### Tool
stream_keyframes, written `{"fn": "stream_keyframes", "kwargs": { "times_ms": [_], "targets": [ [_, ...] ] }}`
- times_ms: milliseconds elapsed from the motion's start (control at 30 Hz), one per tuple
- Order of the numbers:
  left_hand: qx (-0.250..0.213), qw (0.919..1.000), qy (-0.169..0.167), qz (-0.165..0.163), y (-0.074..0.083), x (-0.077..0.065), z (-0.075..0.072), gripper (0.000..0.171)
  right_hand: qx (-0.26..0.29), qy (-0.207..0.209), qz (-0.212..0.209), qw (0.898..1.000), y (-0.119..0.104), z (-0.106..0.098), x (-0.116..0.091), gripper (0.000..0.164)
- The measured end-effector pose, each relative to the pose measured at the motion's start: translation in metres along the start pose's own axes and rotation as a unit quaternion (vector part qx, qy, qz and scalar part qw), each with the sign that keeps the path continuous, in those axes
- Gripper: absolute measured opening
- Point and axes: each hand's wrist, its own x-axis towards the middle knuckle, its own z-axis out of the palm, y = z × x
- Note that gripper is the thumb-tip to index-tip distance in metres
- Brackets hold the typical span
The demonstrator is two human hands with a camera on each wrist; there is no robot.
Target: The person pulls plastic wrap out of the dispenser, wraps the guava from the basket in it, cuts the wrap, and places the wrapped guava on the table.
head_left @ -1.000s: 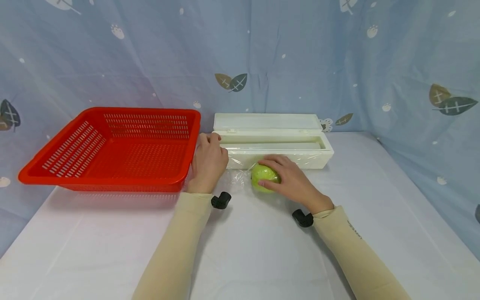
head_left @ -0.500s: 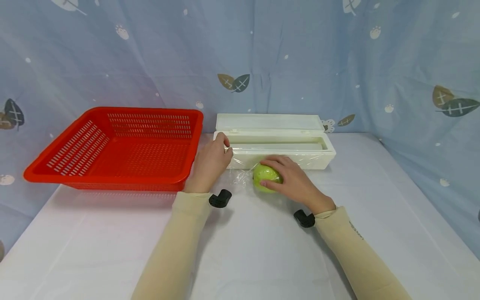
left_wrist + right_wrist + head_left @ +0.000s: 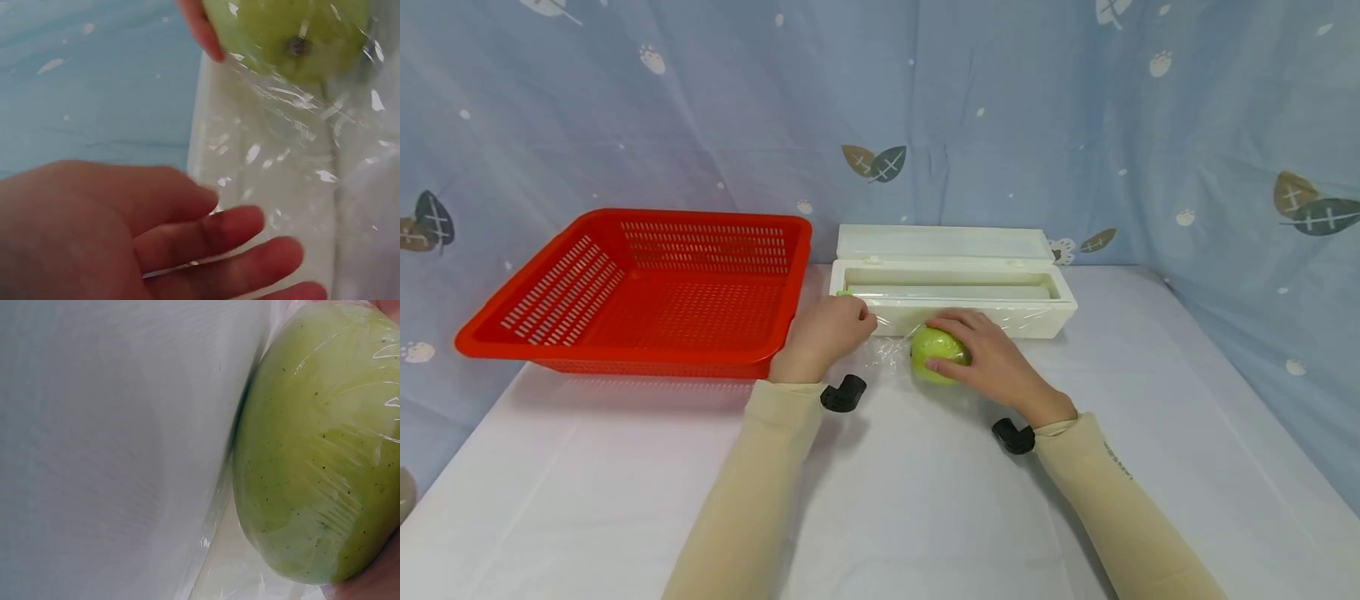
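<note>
A green apple [image 3: 934, 354] sits on the white cloth, with clear plastic wrap [image 3: 300, 125] over it. My right hand [image 3: 992, 362] grips it from the right, thumb in front and fingers over the top. Its speckled skin fills the right of the right wrist view. Behind it stands a white wrap dispenser [image 3: 1037, 321], lid raised, a pale roll inside. My left hand [image 3: 826, 335] is at the dispenser's front left end. In the left wrist view its fingers [image 3: 250, 269] are loosely extended beside the wrap, thumb near the index finger. A small green piece [image 3: 844, 292] shows just behind that hand.
A red plastic basket [image 3: 760, 362] stands to the left, its right wall close to my left hand. A blue patterned curtain [image 3: 985, 108] hangs behind everything. White cloth [image 3: 925, 500] covers the table.
My left hand shifts slightly right and lowers at the dispenser's left end; the small green piece comes into sight behind it. The right hand keeps its grip on the apple.
</note>
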Motion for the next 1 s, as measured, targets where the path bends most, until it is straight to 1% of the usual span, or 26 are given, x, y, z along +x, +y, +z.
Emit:
{"fn": "stream_keyframes", "kwargs": {
  "times_ms": [133,167,333,467,533,600,733,833,933,1000],
  "targets": [
    [0.001,0.9991,-0.042,-0.007,-0.003,0.001,0.005,0.031,0.003,-0.005,0.001,1.0,0.001,0.0,0.0,0.061],
    [-0.002,0.9987,-0.05,-0.013,-0.004,0.001,0.006,0.031,0.003,-0.005,0.001,1.0,0.001,0.0,0.0,0.061],
    [-0.014,0.9969,-0.058,-0.05,-0.011,0.002,0.012,0.033,0.006,-0.003,-0.002,1.0,0.001,0.0,0.0,0.06],
    [-0.021,0.9941,-0.07,-0.08,-0.016,0.002,0.016,0.038,0.01,-0.005,-0.002,1.0,0.0,0.0,0.0,0.06],
    [-0.028,0.9925,-0.077,-0.09,-0.018,0.002,0.017,0.042,0.011,-0.006,-0.003,1.0,0.0,0.0,0.0,0.06],
    [-0.038,0.9914,-0.085,-0.092,-0.019,0.002,0.018,0.043,0.011,-0.005,-0.003,1.0,0.001,0.0,0.0,0.06],
    [-0.056,0.9905,-0.105,-0.069,-0.02,0.005,0.017,0.035,0.008,-0.003,-0.003,1.0,0.0,0.0,0.0,0.06],
    [-0.082,0.9887,-0.121,-0.034,-0.019,0.006,0.016,0.028,0.009,-0.005,-0.002,1.0,-0.001,-0.001,0.0,0.06],
    [-0.102,0.9871,-0.124,0.004,-0.016,0.008,0.015,0.026,0.007,-0.006,-0.001,1.0,-0.001,-0.001,0.0,0.06],
    [-0.105,0.9866,-0.121,0.03,-0.013,0.01,0.015,0.026,0.006,-0.006,-0.003,1.0,-0.001,-0.001,0.0,0.06]
  ]
}}
